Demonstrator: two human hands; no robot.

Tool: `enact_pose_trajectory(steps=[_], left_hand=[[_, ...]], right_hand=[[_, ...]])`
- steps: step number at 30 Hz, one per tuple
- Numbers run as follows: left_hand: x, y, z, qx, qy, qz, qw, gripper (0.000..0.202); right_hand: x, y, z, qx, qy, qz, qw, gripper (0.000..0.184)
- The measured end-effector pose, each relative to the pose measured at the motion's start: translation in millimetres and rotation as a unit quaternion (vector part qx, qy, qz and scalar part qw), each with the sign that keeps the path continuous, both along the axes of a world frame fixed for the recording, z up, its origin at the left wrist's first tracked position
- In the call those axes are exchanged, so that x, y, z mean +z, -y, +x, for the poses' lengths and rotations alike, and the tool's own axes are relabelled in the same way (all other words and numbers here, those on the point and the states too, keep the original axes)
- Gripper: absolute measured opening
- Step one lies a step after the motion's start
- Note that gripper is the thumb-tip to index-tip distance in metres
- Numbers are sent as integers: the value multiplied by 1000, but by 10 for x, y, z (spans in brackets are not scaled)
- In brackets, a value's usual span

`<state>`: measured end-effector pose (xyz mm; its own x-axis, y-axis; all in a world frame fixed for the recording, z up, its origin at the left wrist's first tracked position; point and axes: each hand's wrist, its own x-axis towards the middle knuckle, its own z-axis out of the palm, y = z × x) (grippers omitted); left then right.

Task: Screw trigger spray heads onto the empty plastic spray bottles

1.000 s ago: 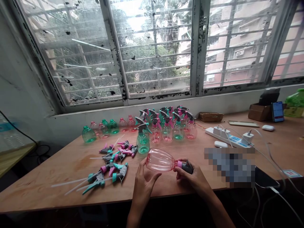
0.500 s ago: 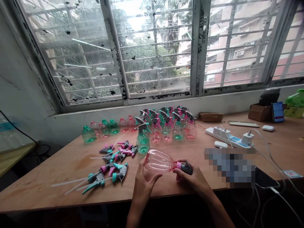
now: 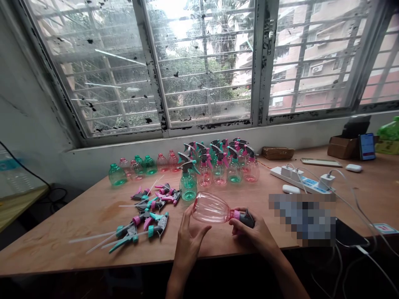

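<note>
A clear pink spray bottle (image 3: 212,207) lies sideways in the air between my hands, over the front of the table. My left hand (image 3: 190,232) holds it at the base, fingers behind the bottom and thumb stretched out below the bottle. Around the trigger sprayer head (image 3: 245,218) at the neck, my right hand (image 3: 254,232) is closed; its pink collar sits against the bottle's mouth. Loose trigger sprayer heads (image 3: 156,226) in pink, teal and grey, several with long tubes, lie left of my hands. Just behind the held bottle stands a green spray bottle (image 3: 188,187).
Several fitted spray bottles (image 3: 220,174) stand in rows near the window. Left of them are open bottles without heads (image 3: 117,175). To the right lie a white power strip (image 3: 299,181) with cables, a dark phone (image 3: 350,232) and a blurred patch. A cardboard box (image 3: 338,147) stands farther back.
My hands keep the same hold on the pink spray bottle. Bottle and hands have shifted very slightly right in view, along with a small shift of the whole scene.
</note>
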<state>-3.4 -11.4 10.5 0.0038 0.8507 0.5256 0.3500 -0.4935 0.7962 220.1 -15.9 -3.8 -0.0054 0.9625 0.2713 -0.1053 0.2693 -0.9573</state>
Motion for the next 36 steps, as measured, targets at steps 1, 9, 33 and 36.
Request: enact_pose_trajectory(steps=[1,9,33,36], left_hand=[[16,9,5,-1,1,-12,1000,66],[18,29,7,-11,14,-17,1000,61],[-3,24,-5,-3,18,2,1000,68],[6,27,-3,-10,34,-18,999,65]], right_hand=[[-3,3,-1,4,1,-2,1000,46],[5,6,-10,8,11,-4,1000,48],[10,6,-2,9,-3,3,1000,46],[-4,-3,-1,15,5,2,1000,47]])
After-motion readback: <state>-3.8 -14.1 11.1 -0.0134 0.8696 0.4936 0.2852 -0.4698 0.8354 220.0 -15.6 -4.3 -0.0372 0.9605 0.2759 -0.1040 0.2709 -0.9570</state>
